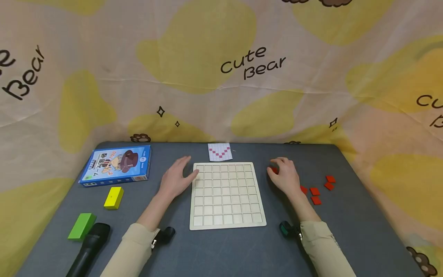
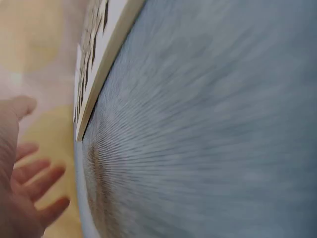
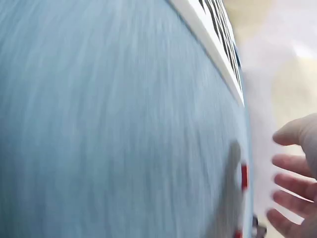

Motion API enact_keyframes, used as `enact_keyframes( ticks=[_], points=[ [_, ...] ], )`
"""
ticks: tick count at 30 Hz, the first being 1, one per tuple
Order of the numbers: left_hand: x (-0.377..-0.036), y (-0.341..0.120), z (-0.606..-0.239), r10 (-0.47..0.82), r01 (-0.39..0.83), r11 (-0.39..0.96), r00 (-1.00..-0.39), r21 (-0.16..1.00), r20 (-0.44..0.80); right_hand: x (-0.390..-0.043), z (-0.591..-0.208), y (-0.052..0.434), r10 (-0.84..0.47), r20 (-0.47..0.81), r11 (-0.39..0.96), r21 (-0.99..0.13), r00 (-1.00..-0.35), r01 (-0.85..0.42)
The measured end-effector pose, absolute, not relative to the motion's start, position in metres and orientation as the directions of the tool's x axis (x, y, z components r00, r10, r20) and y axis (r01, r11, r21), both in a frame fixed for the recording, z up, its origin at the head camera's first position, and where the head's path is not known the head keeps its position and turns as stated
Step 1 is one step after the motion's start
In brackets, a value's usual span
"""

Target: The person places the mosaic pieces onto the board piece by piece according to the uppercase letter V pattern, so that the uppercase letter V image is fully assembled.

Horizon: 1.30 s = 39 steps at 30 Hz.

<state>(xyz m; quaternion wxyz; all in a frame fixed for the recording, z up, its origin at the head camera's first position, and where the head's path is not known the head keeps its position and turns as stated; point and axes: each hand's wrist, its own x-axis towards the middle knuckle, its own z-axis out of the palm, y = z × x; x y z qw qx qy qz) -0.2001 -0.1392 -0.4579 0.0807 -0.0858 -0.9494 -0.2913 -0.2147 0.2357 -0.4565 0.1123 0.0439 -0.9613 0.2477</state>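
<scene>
A white grid board (image 1: 227,227) with square cells lies in the middle of the grey table. My left hand (image 1: 175,179) is at its upper left edge, thumb near the rim; the left wrist view shows this hand (image 2: 29,188) with fingers spread and nothing in them. To the right of the board, my right hand (image 1: 285,175) hovers over a red square tile (image 1: 274,169), which it partly hides. In the right wrist view the fingers of the right hand (image 3: 299,183) are loosely bent and hold nothing. More red tiles (image 1: 315,191) lie scattered to the right of that hand.
Behind the board lies a paper card (image 1: 220,152) with a pink V-shaped pattern. On the left are a blue box (image 1: 115,165), a yellow block (image 1: 114,198), a green block (image 1: 82,226) and a black microphone (image 1: 90,246). A patterned cloth (image 1: 194,77) hangs behind the table.
</scene>
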Motion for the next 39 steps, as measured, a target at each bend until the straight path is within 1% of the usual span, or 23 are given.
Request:
enact_keyframes(
  ticks=[3, 6, 11, 15, 22, 31, 39],
  points=[
    [-0.185, -0.143, -0.460, 0.184, 0.252, 0.756, -0.968, 0.605, 0.173, -0.209, -0.456, 0.253, -0.036, 0.177, 0.871, -0.478, -0.984, -0.117],
    [-0.170, -0.146, -0.463, 0.277, 0.280, 0.741, -0.955, 0.611, 0.101, -0.207, -0.456, 0.264, -0.070, 0.123, 0.867, -0.484, -0.990, -0.121],
    [-0.152, -0.146, -0.465, 0.433, 0.332, 0.729, -0.901, 0.599, -0.027, -0.209, -0.458, 0.270, -0.104, 0.132, 0.862, -0.483, -0.986, -0.156],
    [-0.143, -0.144, -0.465, 0.507, 0.369, 0.719, -0.858, 0.588, -0.082, -0.212, -0.461, 0.271, -0.112, 0.153, 0.866, -0.470, -0.982, -0.171],
    [-0.138, -0.144, -0.465, 0.548, 0.420, 0.746, -0.828, 0.517, -0.118, -0.212, -0.461, 0.272, -0.089, 0.140, 0.865, -0.481, -0.986, -0.146],
    [-0.142, -0.144, -0.468, 0.545, 0.429, 0.761, -0.829, 0.487, -0.122, -0.210, -0.462, 0.270, -0.045, 0.130, 0.874, -0.475, -0.991, -0.102],
    [-0.143, -0.146, -0.467, 0.547, 0.440, 0.763, -0.829, 0.472, -0.111, -0.202, -0.460, 0.257, -0.030, 0.163, 0.831, -0.544, -0.986, -0.116]
  ],
)
